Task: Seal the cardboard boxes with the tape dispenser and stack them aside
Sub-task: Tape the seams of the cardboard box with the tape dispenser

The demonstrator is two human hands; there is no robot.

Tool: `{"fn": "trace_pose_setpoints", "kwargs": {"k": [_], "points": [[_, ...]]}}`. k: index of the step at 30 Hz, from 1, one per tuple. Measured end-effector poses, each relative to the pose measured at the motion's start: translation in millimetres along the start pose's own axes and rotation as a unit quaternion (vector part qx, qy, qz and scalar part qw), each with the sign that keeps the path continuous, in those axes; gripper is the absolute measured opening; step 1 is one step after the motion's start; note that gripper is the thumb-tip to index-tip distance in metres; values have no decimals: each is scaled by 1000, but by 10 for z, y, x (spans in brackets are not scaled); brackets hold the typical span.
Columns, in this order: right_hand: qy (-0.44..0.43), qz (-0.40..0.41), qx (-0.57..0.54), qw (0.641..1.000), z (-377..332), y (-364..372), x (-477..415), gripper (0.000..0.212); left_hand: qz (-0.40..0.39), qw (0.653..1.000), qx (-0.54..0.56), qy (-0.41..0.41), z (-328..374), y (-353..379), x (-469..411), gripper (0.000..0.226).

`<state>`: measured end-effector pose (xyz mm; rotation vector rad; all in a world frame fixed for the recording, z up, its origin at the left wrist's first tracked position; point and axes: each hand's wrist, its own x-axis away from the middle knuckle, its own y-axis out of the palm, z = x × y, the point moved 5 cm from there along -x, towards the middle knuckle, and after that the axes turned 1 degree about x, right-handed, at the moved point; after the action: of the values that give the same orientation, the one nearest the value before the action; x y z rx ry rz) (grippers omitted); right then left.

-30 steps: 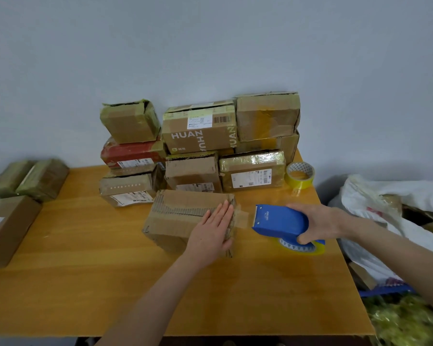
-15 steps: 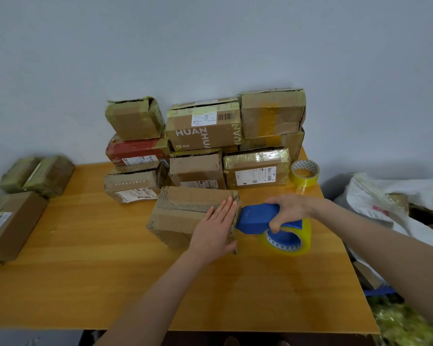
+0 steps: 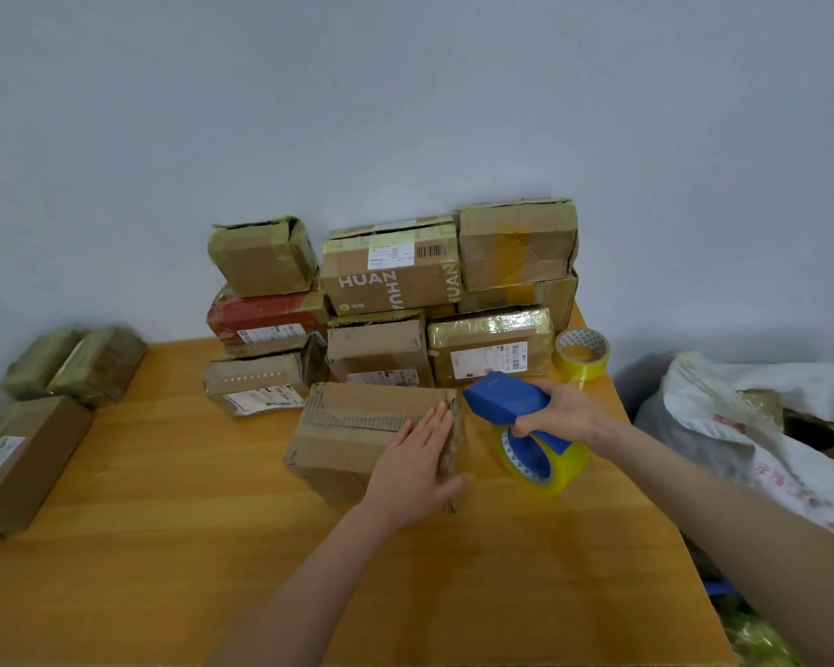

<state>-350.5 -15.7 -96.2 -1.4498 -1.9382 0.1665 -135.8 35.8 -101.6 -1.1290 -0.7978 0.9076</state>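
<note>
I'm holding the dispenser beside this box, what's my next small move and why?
Probably lower the tape dispenser nose onto the top right edge of the box to lay a strip. Your left hand already lies flat on that end, steadying it. Your right hand holds the dispenser just beside that corner, and the top looks torn and bare.

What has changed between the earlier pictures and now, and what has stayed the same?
The right hand has tipped the blue tape dispenser from level to nose-up by the right end of the box, gripping it throughout; the stretched tape strip no longer shows. The left hand stays flat on the box; box, stack and spare tape roll unmoved.
</note>
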Motion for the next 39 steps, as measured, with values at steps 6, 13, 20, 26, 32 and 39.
{"fn": "trace_pose_setpoints", "kwargs": {"k": [6,13,20,26,32,39], "points": [[91,30,-211,973,450,220,-40,48,145,983,65,-92,-337,-374,151,55],[133,17,-245,960,693,422,-66,50,-24,980,-83,-181,-620,-199,235,69],[115,32,-212,970,549,455,-83,58,-5,983,-73,-167,125,-56,-112,78],[66,84,-184,977,394,130,-36,48,-4,995,-75,-73,158,4,197,65],[-1,85,-144,986,-23,-140,51,46,-20,997,-52,59,79,-50,503,79],[-35,64,-144,987,-287,-94,119,53,-58,981,98,-159,-183,55,515,115]]}}
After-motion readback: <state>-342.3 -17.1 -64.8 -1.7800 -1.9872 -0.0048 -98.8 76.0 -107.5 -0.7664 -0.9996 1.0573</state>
